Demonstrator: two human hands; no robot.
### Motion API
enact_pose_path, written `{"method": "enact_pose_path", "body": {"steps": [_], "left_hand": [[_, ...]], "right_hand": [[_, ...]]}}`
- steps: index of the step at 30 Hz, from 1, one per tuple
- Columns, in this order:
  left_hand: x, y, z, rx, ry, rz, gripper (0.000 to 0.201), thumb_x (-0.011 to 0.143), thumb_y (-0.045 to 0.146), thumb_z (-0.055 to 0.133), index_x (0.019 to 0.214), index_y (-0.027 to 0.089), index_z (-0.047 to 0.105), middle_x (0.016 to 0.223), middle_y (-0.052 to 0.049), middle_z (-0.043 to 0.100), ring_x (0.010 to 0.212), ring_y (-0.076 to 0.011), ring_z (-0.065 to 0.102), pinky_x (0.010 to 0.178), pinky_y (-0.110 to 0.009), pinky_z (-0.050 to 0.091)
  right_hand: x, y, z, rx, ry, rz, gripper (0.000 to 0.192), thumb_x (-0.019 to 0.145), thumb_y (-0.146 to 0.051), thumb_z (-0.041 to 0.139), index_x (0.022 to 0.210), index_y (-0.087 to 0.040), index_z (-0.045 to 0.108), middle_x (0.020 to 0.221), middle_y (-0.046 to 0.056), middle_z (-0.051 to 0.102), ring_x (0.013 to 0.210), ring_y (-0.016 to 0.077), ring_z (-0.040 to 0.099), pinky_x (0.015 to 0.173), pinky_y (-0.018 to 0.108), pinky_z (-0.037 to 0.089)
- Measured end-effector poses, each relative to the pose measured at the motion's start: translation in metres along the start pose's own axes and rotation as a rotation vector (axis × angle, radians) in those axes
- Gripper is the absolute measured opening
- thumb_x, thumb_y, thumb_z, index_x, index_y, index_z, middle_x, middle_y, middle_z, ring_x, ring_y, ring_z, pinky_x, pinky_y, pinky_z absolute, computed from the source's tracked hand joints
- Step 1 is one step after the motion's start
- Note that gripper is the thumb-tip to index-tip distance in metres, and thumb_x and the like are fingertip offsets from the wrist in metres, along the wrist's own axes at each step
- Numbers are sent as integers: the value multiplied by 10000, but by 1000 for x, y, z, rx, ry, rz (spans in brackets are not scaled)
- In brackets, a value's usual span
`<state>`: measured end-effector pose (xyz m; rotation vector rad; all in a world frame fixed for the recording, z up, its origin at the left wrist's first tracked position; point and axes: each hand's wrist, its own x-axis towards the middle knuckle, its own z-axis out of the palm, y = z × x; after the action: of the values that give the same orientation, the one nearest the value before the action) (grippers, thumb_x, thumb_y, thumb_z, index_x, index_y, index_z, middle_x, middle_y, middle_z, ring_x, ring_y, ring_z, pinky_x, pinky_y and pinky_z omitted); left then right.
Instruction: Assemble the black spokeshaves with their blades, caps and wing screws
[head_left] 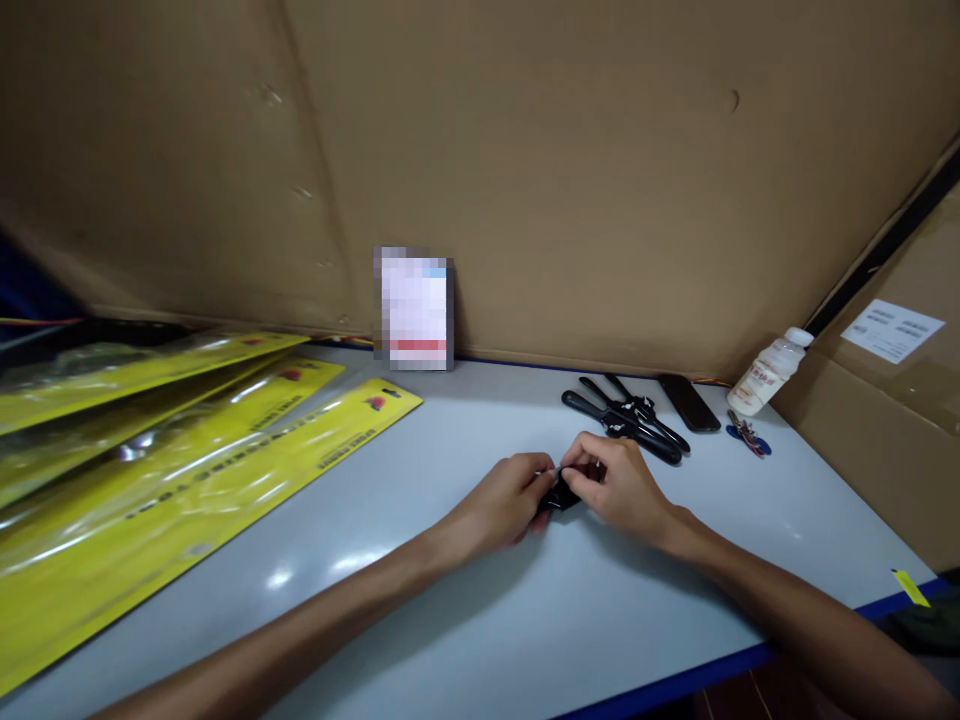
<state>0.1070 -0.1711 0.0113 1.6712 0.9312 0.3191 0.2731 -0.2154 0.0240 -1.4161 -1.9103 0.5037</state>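
Observation:
Both hands meet over the middle of the table around a small glossy black piece, whose exact kind I cannot make out. My left hand is closed on its left side, thumb on top and fingers curled underneath. From the right, my right hand pinches the top of the same piece between thumb and fingertips. The fingers hide much of it. Just beyond my right hand lie several black tools with long slim handles, crossed over each other on the table.
Yellow-backed clear blister packs overlap across the left of the grey table. A lit screen leans on the cardboard wall. At the back right are a black phone, keys and a white bottle.

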Motion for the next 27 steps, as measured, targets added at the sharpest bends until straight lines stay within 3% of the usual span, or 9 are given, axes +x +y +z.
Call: {"method": "enact_pose_path", "body": {"steps": [4, 10, 14, 17, 23, 27], "left_hand": [[1, 0, 1, -8, 8, 36, 165, 898, 319, 386, 817, 209, 478, 461, 85, 499, 309, -69, 317, 357, -185, 245], [2, -2, 0, -2, -11, 100, 241, 870, 363, 405, 889, 178, 558, 500, 74, 507, 332, -79, 327, 394, -213, 276], [1, -2, -1, -12, -26, 114, 292, 863, 392, 446, 982, 167, 591, 502, 89, 480, 341, -79, 327, 409, -216, 269], [0, 0, -1, -20, -40, 122, 322, 859, 368, 451, 1035, 153, 615, 498, 89, 474, 349, -80, 321, 418, -218, 271], [3, -1, -1, -9, -49, 125, 422, 837, 394, 475, 1120, 132, 648, 485, 88, 466, 360, -86, 309, 434, -230, 270], [4, -3, 0, 4, -51, 139, 375, 830, 397, 460, 1008, 137, 664, 479, 84, 453, 368, -89, 315, 439, -233, 262]], "right_hand": [[0, -2, -1, 29, -18, 66, 137, 819, -86, 603, 726, -185, 595, 602, -43, 564, 554, 106, 494, 537, 247, 370], [-3, 4, -9, -185, -49, -184, 147, 898, -107, 575, 808, -191, 657, 786, 17, 642, 757, 154, 567, 708, 293, 425], [-5, 7, -9, -221, -53, -233, 181, 933, -130, 538, 867, -194, 695, 825, 36, 653, 783, 161, 580, 727, 298, 438], [-4, 3, -7, -169, -29, -184, 165, 897, -105, 554, 869, -190, 693, 808, 28, 667, 760, 156, 593, 716, 291, 440], [0, 0, -6, 124, -20, 115, 88, 823, -136, 621, 750, -174, 651, 633, -27, 618, 578, 115, 535, 564, 239, 396], [1, 2, -7, 38, -16, 71, 117, 818, -142, 642, 711, -185, 619, 650, -29, 604, 612, 120, 520, 586, 245, 378]]}}
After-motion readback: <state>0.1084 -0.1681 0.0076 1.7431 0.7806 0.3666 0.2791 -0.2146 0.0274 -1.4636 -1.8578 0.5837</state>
